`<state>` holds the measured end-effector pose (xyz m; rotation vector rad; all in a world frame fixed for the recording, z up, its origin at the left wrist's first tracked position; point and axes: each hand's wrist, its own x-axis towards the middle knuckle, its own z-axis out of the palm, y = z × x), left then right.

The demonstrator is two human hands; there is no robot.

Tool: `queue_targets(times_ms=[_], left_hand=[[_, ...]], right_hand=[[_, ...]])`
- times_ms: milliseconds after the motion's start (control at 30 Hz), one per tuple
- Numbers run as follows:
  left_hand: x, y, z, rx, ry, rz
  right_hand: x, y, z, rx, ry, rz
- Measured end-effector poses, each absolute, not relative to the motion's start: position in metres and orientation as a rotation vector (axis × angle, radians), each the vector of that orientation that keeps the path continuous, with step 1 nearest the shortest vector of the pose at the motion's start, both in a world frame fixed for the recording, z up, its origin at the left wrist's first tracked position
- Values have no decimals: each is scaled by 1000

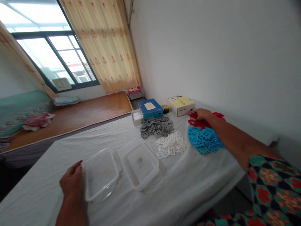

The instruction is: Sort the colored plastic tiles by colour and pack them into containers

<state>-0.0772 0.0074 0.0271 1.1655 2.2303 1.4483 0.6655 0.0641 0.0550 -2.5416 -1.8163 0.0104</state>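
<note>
On the far right of the cloth, my right hand (203,114) reaches into a pile of red plastic lattice pieces (218,116), its fingers curled down on some of them. A heap of blue lattice pieces (204,139) lies just in front, below my forearm. My left hand (71,179) rests at the left edge of a clear plastic lid (102,172), fingers apart with nothing in them. To the lid's right sits a clear plastic container (140,185). White lattice pieces (172,143) and grey lattice pieces (156,126) are heaped behind it.
A blue box (150,108), a small white box (136,117), a black-and-yellow round tin (165,109) and a yellow-and-white box (181,105) stand along the back. The wall (211,53) borders the table's right side. Past the far edge is a wooden bed platform (94,110).
</note>
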Motion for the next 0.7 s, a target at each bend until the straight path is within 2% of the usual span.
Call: queue_targets(times_ms=[333,533,700], left_hand=[[-76,10,25,1150,2247,1438],[-67,5,30,1178,2251,1452],[-68,8,29,1199,2250,1471]], right_hand=[[682,51,50,-2552,-1831,-132],[698,40,80,-2444,-1616,-223],[671,39,123,-2034,-1485,43]])
